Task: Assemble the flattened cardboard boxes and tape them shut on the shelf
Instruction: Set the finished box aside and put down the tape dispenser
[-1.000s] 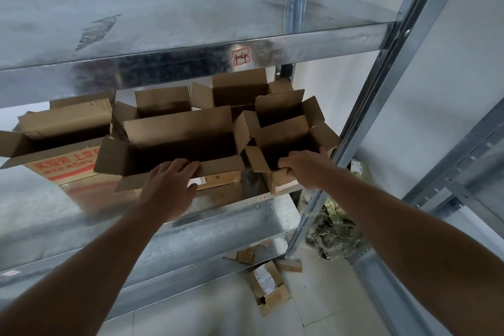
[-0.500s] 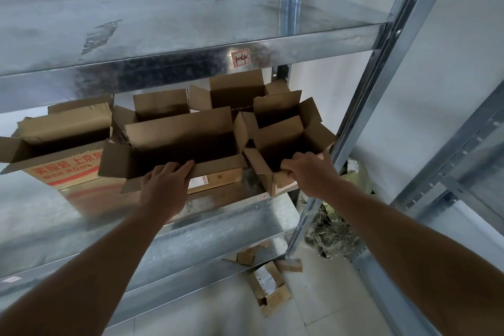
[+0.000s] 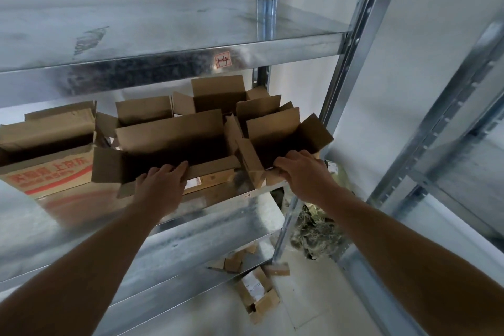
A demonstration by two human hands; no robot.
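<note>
1. Left hand (image 3: 161,185), fingers flat, still presses the near flap of the long box (image 3: 169,131), mid-shelf (image 3: 54,226).
2. Right hand (image 3: 302,176) still grips the small box (image 3: 316,133) by its near edge, at the shelf's right end.

Front and centre on the middle shelf (image 3: 253,199) sits the long box (image 3: 169,139), the left hand (image 3: 161,185) lying on its front flap. Touching it on the right stands the small box (image 3: 275,128), at the shelf's end beside the upright post (image 3: 341,90), with the right hand (image 3: 302,172) gripping its near edge. The left box (image 3: 49,172) sits further left, the rear boxes (image 3: 218,90) stand behind this front row, the upper shelf (image 3: 163,30) runs overhead, and floor boxes (image 3: 256,297) lie below the rack's right corner.
</note>
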